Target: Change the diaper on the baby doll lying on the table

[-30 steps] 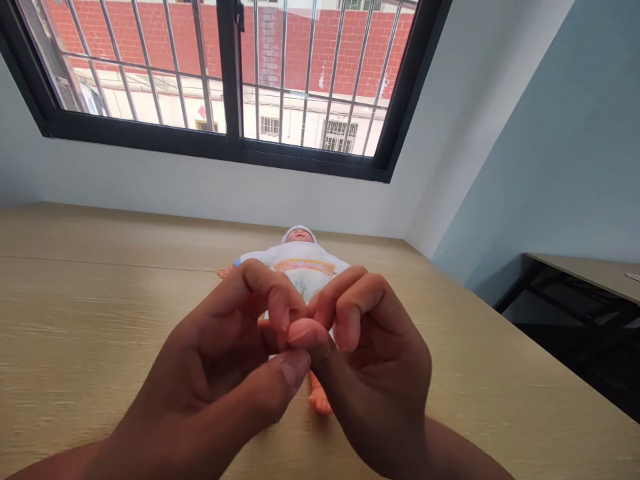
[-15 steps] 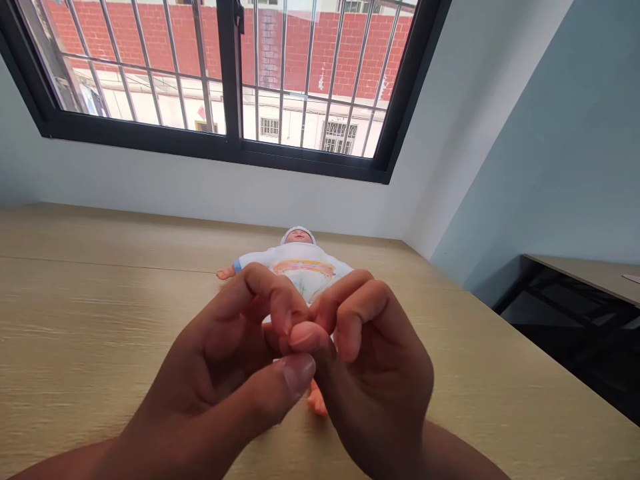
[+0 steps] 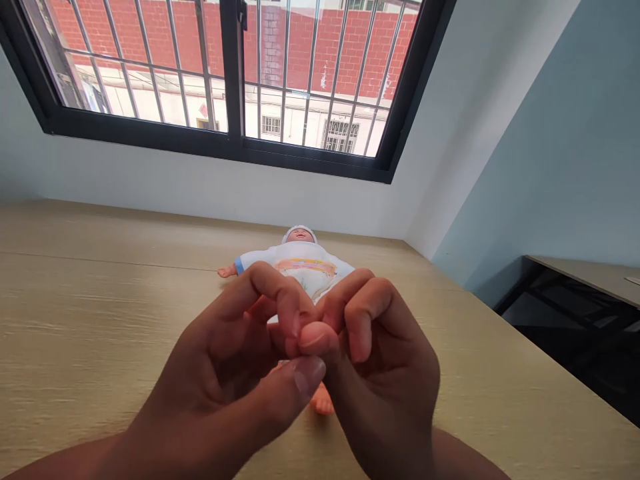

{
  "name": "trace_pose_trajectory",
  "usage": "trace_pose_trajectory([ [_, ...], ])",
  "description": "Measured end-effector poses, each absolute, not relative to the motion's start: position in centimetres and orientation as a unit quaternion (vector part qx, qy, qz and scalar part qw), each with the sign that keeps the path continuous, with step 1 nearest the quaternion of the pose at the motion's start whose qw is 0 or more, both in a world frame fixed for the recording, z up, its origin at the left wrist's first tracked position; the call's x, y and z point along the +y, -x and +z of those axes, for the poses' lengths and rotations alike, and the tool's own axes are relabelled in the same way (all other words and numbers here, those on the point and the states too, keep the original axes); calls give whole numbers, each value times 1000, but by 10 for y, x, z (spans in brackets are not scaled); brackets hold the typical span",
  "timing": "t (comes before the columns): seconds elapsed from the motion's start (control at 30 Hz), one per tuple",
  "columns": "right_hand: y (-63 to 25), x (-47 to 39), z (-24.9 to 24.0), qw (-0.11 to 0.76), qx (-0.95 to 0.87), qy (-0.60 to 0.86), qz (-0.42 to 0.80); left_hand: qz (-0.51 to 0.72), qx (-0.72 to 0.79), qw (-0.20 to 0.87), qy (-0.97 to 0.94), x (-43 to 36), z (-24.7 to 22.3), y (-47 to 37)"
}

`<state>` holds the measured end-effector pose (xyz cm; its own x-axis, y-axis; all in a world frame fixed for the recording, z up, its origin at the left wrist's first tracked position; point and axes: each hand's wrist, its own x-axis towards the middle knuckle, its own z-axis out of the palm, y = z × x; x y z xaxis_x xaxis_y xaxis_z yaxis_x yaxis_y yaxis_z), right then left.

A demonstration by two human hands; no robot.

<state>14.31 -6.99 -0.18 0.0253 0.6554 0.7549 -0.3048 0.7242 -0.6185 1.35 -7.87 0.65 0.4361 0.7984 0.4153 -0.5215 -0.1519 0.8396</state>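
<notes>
My left hand (image 3: 230,373) and my right hand (image 3: 385,360) meet at their fingertips in the centre of the view. Both have curled fingers, with the thumbs pressed close together. Whatever they may pinch is hidden or too small to make out. Behind them a baby doll (image 3: 311,267) lies on its back, its head toward the wall. It wears a white cap and a white top with an orange print and blue cuff. My hands cover much of its lower body; a bare foot (image 3: 321,399) shows beneath them.
The light wooden table (image 3: 100,333) runs back to a white wall. Above it is a dark-framed window (image 3: 233,73) with metal bars. At the right, past the table's edge, stands another table (image 3: 590,277) with a dark frame.
My joined hands have shifted slightly to the right in the view, with their fingertips still together. The doll lies as before.
</notes>
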Motion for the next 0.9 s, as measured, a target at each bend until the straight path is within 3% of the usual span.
trace_pose_trajectory([
  [0.9, -140, -71, -5, 707, -616, 150, 314, 531, 155, 598, -580, -84, 7, -13],
])
